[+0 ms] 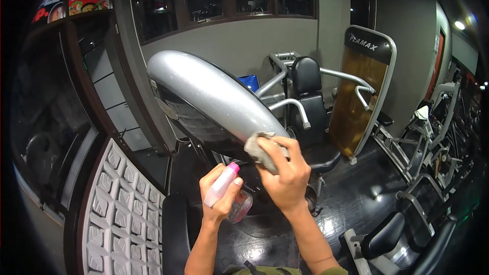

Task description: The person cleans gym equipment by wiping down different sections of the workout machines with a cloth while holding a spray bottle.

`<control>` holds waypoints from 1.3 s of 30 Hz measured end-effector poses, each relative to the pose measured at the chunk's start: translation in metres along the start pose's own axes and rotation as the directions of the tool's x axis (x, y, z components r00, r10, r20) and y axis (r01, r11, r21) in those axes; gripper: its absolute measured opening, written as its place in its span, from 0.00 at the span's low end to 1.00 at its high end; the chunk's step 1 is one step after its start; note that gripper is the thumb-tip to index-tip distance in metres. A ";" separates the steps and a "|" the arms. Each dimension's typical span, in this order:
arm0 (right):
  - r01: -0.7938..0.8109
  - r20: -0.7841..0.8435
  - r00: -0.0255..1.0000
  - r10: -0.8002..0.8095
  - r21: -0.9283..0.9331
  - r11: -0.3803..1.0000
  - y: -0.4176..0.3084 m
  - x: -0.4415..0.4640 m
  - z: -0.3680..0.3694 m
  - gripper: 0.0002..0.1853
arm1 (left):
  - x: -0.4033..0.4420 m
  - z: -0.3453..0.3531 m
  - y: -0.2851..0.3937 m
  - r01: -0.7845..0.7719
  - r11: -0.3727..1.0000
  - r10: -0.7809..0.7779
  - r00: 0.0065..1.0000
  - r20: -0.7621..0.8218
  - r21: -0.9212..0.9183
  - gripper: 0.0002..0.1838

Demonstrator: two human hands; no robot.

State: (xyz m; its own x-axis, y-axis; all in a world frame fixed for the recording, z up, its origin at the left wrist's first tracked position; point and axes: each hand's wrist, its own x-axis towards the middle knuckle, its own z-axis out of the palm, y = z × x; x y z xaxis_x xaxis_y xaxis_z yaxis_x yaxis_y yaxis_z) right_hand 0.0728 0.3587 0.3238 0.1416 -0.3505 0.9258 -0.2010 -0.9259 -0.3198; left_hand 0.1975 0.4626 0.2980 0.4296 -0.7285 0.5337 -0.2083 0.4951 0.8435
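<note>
My left hand (pixel 218 193) is wrapped round a spray bottle (pixel 222 186) with a pink nozzle and a clear lower body that holds pinkish liquid. In my right hand (pixel 285 173) a crumpled grey cloth (pixel 262 152) is gripped. The cloth touches the lower end of a silver curved machine cover (pixel 204 84), whose side is glossy black. The spray bottle is held below and to the left of the cloth, apart from the cover.
Behind the cover stands a machine with a black padded seat (pixel 308 76) and silver handle arms (pixel 290 104). A tall panel (pixel 359 97) is to its right. More gym machines (pixel 428 122) fill the right side. A white patterned panel (pixel 122 209) is at lower left.
</note>
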 end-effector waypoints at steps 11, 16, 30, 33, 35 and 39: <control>-0.186 -0.191 0.969 0.158 -0.139 0.973 -0.001 -0.047 0.022 0.24 | 0.009 -0.057 -0.015 0.140 0.973 -0.112 0.982 0.153 -0.182 0.09; -0.086 -0.176 0.983 0.055 -0.173 0.981 -0.034 -0.001 0.040 0.24 | 0.019 -0.079 -0.013 0.070 0.995 -0.048 0.961 0.271 -0.072 0.08; -0.239 -0.302 0.943 0.136 -0.336 0.911 -0.051 -0.019 0.056 0.24 | 0.043 -0.102 -0.028 0.061 0.973 0.050 0.887 0.459 -0.223 0.11; -0.165 -0.241 0.967 0.085 -0.334 0.928 -0.060 -0.023 0.067 0.26 | 0.043 -0.108 -0.030 0.089 0.964 0.038 0.887 0.460 -0.251 0.10; -0.142 -0.225 0.972 0.064 -0.352 0.925 -0.051 -0.040 0.073 0.27 | 0.043 -0.110 -0.034 0.108 0.951 0.037 0.891 0.452 -0.290 0.08; -0.218 -0.304 0.948 0.091 -0.415 0.883 -0.035 -0.067 0.070 0.27 | 0.046 -0.119 -0.034 0.112 0.949 0.044 0.878 0.476 -0.295 0.09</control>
State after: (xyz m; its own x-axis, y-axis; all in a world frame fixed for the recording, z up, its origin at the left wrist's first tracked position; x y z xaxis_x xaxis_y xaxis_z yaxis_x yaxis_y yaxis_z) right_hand 0.1378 0.4046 0.2590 -0.1790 -0.3736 0.9102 -0.6106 -0.6832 -0.4005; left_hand 0.3286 0.4685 0.2862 -0.0503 -0.8434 0.5349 0.1100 0.5277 0.8423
